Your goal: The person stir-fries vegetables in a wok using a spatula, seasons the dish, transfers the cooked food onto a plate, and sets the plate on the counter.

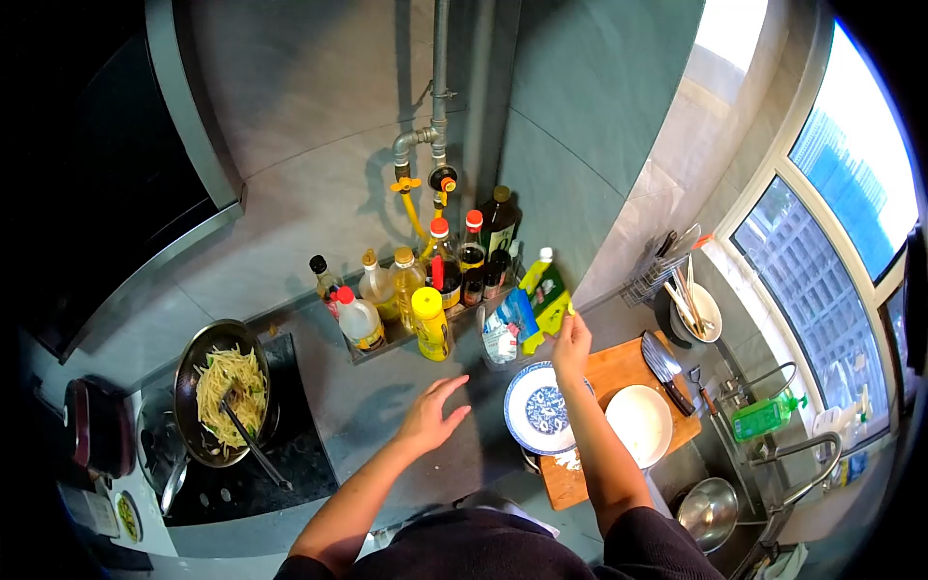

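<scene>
- The left hand (pixel 428 422) is hovering over the counter (pixel 387 411), well to the left of the cutting board (pixel 604 372), its fingers open and spread.
- The right hand (pixel 572 348) is reaching just beyond the board's left part, its fingers drawn together at the edge of the green-and-yellow packet (pixel 549 302); whether they are gripping it cannot be told.
- This packet is standing behind and left of the board, beside a blue-and-white pouch (pixel 509 327).
- The patterned dish (pixel 519 394) is lying at the board's left edge, partly beneath the right forearm.
- The white dish (pixel 639 426) is resting on the board, with the cleaver (pixel 661 362) lying near its far right edge.
- Bottles (pixel 430 324) are standing behind and left of the board.
- The pan (pixel 192 369), far left of the board, is holding pale shredded food (pixel 220 401) and a spatula (pixel 253 445).
</scene>
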A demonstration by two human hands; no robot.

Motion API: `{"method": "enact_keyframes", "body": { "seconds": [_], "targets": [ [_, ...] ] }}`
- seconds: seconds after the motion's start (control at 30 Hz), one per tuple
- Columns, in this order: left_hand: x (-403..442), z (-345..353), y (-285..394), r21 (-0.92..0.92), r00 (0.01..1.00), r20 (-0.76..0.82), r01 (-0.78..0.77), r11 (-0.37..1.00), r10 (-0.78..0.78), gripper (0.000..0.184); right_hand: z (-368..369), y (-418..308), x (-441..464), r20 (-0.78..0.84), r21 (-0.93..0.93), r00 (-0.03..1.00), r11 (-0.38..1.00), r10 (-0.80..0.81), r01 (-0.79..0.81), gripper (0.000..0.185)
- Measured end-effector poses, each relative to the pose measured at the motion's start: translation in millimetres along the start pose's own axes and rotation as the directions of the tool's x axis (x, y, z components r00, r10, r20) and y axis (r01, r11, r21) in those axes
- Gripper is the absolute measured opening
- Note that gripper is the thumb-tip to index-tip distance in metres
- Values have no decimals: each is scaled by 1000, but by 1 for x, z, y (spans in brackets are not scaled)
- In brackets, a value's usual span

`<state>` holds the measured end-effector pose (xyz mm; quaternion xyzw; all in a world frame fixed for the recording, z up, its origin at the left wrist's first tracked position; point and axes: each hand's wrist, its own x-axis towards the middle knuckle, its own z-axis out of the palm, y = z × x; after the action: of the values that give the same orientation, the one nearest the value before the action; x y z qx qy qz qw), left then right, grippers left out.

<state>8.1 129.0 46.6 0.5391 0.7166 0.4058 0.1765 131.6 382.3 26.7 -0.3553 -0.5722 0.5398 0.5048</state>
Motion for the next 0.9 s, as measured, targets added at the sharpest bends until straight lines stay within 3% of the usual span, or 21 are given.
{"method": "enact_keyframes", "body": {
  "seconds": [0.07, 0.17, 0.3, 0.37, 0.43, 0.47, 0.57, 0.6, 0.63, 0.7, 0.73, 0.77, 0.83, 0.87, 0.9],
  "targets": [
    [2, -1, -1, -13, 1000, -15, -6, 1000, 6, 52, -5, -37, -5, -35, 65, 998, 997, -49, 52, 31],
    [5, -1, -4, -32, 1000, -10, -24, 999, 23, 56, -28, -71, -13, 114, 8, 966, 973, -230, 231, 29],
    [11, -9, 23, -108, 1000, -6, 13, 994, -14, 62, -46, -98, -27, 262, -23, 935, 967, -241, 255, 29],
    [13, -13, 39, -201, 999, -22, 26, 979, -31, 65, -47, -102, -39, 376, 48, 918, 992, -130, 120, 29],
    [12, -10, 44, -260, 990, -140, -36, 965, -1, 57, -47, -101, -52, 553, 76, 833, 996, 4, -56, 29],
    [11, -9, 44, -284, 980, -199, -68, 956, 11, 53, -39, -98, -61, 562, 55, 826, 994, 44, -90, 28],
    [1, -22, 26, -416, 976, 94, 220, 882, -199, 34, -23, -70, -78, 687, 92, 713, 957, 139, -276, 27],
    [-6, -22, 29, -470, 985, -85, 90, 878, -147, 24, -15, -65, -82, 700, 113, 695, 936, 162, -332, 27],
    [-14, -26, 26, -459, 976, -121, 105, 882, -179, 24, -7, -57, -86, 716, 123, 676, 921, 175, -369, 26],
    [-29, -38, 18, -434, 949, -200, 138, 890, -244, 24, 7, -55, -97, 745, -60, 631, 964, 215, -257, 36],
    [-35, -45, 14, -551, 933, -222, 120, 826, -284, 24, 21, -56, -105, 820, -2, 549, 960, 161, -279, 54],
    [-41, -51, 10, -656, 915, -242, 92, 749, -324, 24, 24, -62, -113, 772, -266, 499, 913, 394, -309, 62],
    [-55, -66, 8, -820, 894, -239, 23, 572, -379, 23, 34, -40, -128, 813, -278, 185, 648, 552, -710, 63],
    [-61, -73, 12, -879, 894, -223, -12, 477, -388, 23, 43, -22, -135, 904, -226, 46, 567, 424, -792, 60],
    [-67, -81, 13, -925, 896, -211, -52, 377, -392, 22, 57, -23, -147, 974, -134, -23, 488, 227, -862, 56]
  ]
}}
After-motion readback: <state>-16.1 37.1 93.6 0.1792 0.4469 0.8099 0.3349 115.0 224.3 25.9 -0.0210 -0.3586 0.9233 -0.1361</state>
